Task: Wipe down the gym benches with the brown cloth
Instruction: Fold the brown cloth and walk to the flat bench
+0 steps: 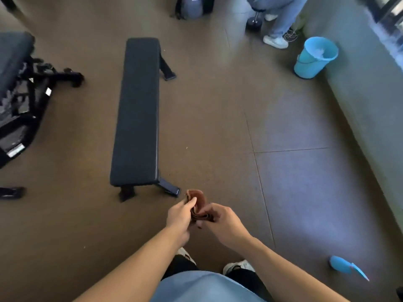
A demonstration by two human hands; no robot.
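Observation:
A long flat gym bench [137,110] with black padding stands on the brown floor ahead of me, slightly to the left. I hold a small brown cloth [198,203] in front of my body, just past the bench's near right foot. My left hand [180,216] pinches the cloth's left side with thumb and fingers. My right hand [220,221] grips its bunched lower part. The cloth is folded up between both hands and is clear of the bench. A second black bench [13,53] on a dark frame stands at the far left.
A blue bucket [314,58] stands by the grey ledge [362,99] along the right. A blue scoop-like object [344,265] lies on the floor at the lower right. A person's legs [281,20] and a dark bag [192,6] are at the top.

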